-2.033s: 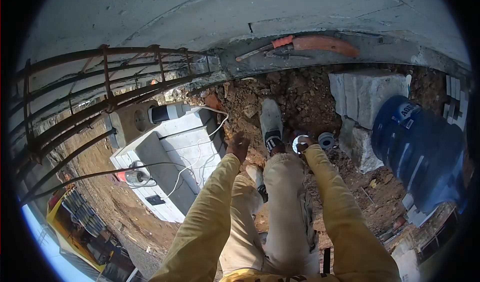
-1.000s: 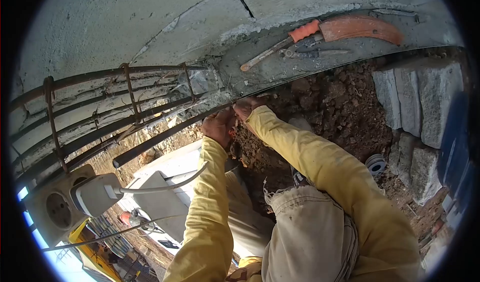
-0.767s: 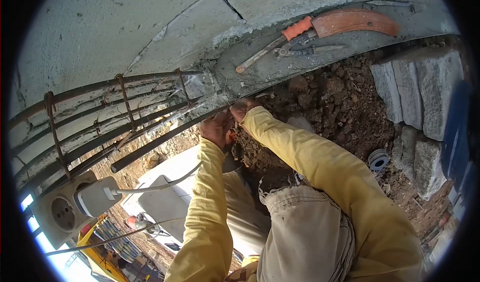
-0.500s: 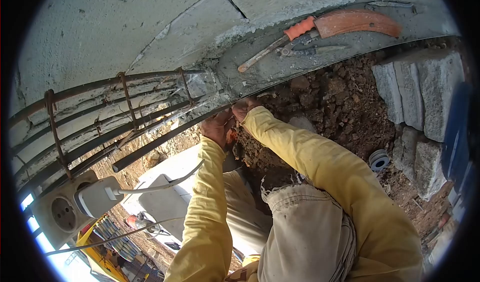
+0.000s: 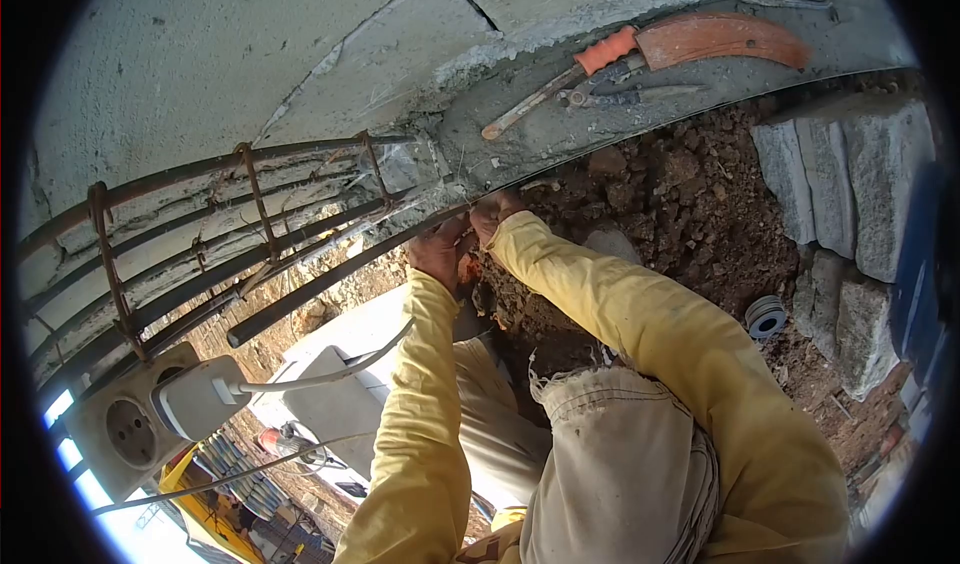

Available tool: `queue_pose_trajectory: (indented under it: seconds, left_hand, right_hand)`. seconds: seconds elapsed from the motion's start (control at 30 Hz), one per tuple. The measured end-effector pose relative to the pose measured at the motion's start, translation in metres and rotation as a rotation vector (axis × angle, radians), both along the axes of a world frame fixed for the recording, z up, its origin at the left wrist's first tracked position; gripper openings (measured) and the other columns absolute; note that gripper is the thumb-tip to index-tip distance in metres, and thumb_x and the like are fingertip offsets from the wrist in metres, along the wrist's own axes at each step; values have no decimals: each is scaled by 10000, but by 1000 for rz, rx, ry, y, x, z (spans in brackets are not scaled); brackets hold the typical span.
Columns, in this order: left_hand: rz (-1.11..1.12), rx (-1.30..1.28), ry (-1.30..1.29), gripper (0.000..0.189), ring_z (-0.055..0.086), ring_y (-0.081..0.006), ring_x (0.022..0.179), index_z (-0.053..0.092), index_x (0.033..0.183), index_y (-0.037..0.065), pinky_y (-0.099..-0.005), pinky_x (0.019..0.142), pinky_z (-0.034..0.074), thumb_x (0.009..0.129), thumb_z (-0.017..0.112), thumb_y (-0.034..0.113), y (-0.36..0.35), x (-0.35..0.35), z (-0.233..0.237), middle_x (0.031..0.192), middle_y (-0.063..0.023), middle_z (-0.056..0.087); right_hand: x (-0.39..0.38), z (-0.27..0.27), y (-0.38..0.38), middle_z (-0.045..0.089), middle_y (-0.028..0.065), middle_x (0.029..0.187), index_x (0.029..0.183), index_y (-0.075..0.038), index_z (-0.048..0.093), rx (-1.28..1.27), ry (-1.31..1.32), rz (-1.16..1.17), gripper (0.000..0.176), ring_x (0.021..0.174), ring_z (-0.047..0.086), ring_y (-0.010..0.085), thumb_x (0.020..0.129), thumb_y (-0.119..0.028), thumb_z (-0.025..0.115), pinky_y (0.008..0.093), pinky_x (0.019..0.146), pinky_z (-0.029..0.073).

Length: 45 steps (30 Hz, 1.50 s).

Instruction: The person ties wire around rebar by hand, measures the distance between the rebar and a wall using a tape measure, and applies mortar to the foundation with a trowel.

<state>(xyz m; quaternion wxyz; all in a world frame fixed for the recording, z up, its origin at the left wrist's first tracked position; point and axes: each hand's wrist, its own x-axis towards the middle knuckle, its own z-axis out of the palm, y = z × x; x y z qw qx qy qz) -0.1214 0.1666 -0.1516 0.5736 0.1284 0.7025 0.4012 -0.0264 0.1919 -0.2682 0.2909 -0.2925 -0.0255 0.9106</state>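
My left hand [image 5: 437, 252] is closed, its fingers curled up against the underside of a long dark bar [image 5: 345, 276] at the lower edge of the concrete. Close beside it my right hand [image 5: 492, 214] is closed too, the fingers bunched at the same edge. The fingertips of both are hidden, and I cannot tell what they grip. Something orange-red [image 5: 467, 267] shows just below the hands. On the concrete ledge [image 5: 540, 159] above lie a curved orange tool with an orange grip [image 5: 700, 44] and dirty pliers [image 5: 610, 89].
Rusty rebar [image 5: 250, 199] runs along the wall to the left. A socket block [image 5: 130, 429] with a white plug [image 5: 200, 396] hangs lower left, its cable crossing near my left forearm. Broken earth [image 5: 690, 214], a wire spool [image 5: 766, 316] and stone blocks [image 5: 840, 194] are on the right.
Both hands stay at the same spot under the edge, with only slight finger movement. The whole view has shifted a little.
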Motion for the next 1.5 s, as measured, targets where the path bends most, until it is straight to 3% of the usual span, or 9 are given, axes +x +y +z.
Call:
queue_pose_trajectory:
  seconds: [0.37,0.43,0.6,0.83,0.93,1.17,1.23,1.33,1.5]
  left_hand:
    - [-95,2,65,177,609,-161,878,594,987,19,-243,714,537,816,583,67,6,-4,7,955,-79,615]
    - [-383,143,246,219,593,-173,911,589,1022,10,-275,748,530,810,588,67,2,-12,2,993,-74,592]
    - [-238,22,-54,211,579,-175,951,600,1020,11,-279,756,527,812,589,49,6,-22,0,1022,-58,563]
    - [-229,-69,-76,285,611,-181,878,539,1059,-41,-268,747,531,801,621,48,14,-35,-7,960,-91,602]
    - [-231,-82,-92,339,622,-185,836,501,1084,-58,-256,720,535,789,638,39,18,-37,-8,934,-103,618]
    - [-252,-160,-105,370,644,-186,783,466,1114,-70,-229,650,544,795,627,25,26,-40,-6,940,-135,630]
    - [-200,-170,-168,371,643,-187,761,464,1116,-72,-226,648,541,798,626,26,26,-40,-6,930,-134,629]
    - [-182,-139,-164,374,639,-190,755,462,1124,-64,-241,658,541,803,625,38,28,-36,-1,907,-121,628]
    - [-32,-3,-164,286,626,-186,782,510,1079,-19,-299,703,540,831,608,82,5,-28,-17,881,-88,631]
  right_hand:
    - [7,44,2,576,126,712,650,-11,517,67,-297,4,235,658,571,253,821,-160,579,363,608,459]
    - [16,57,5,589,128,725,647,-13,526,72,-282,-4,234,676,586,254,827,-155,573,365,620,472]
    - [39,118,21,620,133,755,639,-18,549,81,-145,-45,240,721,624,258,843,-144,557,367,651,503]
    - [30,24,19,457,-7,602,584,-74,492,-9,170,119,275,524,445,116,857,-90,511,275,525,380]
    - [32,18,21,506,17,619,690,-32,568,-155,449,81,106,480,431,106,735,-83,650,240,411,346]
    - [23,48,27,602,50,776,816,-61,579,69,-364,397,119,591,503,135,829,-172,540,279,544,436]
    - [21,71,24,623,56,851,889,-67,566,-176,-348,277,163,692,555,149,855,-220,520,302,639,463]
    - [29,68,22,626,73,913,972,-70,536,-74,-262,258,250,846,584,170,879,-300,502,329,758,457]
    - [32,88,14,619,88,867,959,-49,524,-79,-372,85,242,813,599,187,869,-271,559,331,708,501]
